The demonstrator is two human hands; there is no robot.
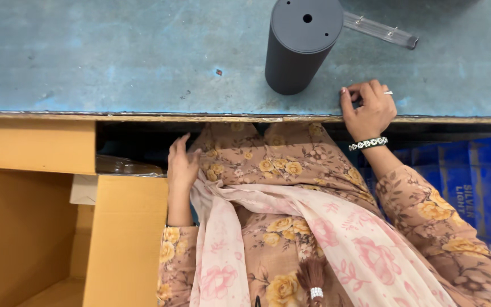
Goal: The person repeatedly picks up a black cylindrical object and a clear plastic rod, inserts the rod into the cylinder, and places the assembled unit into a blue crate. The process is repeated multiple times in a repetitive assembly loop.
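Near: left hand (180, 165), fingers loosely spread and holding nothing, raised beside the lap, just by the flap of an open cardboard box (123, 227) and below the surface (115, 62) edge

Right side, low: blue plastic crate (473, 182) under the surface

Middle: right hand (370, 108) resting at the front edge of the surface, wrist bent back, beaded bracelet at the wrist, fingertips curled and pressed together as if pinching something small; item itself too small to tell

Far: dark grey cylinder (298, 45), upright, hole in its top face, just beyond the right hand, not touched; clear plastic strip (379, 29) lying behind it

Handling, as judged: best kept pinched low over the surface, wrist braced on the edge, cylinder steadied with the free hand if approached
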